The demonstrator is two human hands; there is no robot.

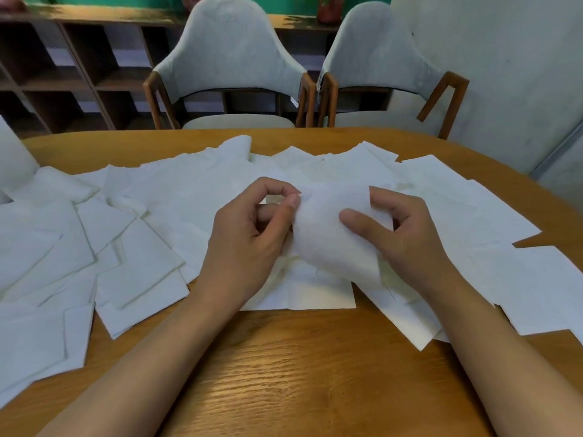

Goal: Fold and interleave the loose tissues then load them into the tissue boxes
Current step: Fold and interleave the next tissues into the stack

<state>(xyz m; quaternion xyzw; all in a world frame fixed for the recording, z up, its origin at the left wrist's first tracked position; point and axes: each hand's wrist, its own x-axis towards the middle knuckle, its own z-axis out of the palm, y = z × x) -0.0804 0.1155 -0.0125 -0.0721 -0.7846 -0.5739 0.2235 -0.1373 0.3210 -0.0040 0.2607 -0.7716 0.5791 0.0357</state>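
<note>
Several loose white tissues (151, 247) lie spread over the wooden table (299, 367), many overlapping. One tissue (328, 234) is lifted above the pile in the middle, blurred and curved. My left hand (252, 234) pinches its left edge between thumb and forefinger. My right hand (400, 228) grips its right side, thumb on top and fingers curled behind it. No tissue box is in view.
Two grey padded chairs (230, 58) with wooden arms stand across the far table edge. Brown cubby shelves (79, 74) line the back wall. A white object (12, 162) sits at the left edge. Bare wood shows near me.
</note>
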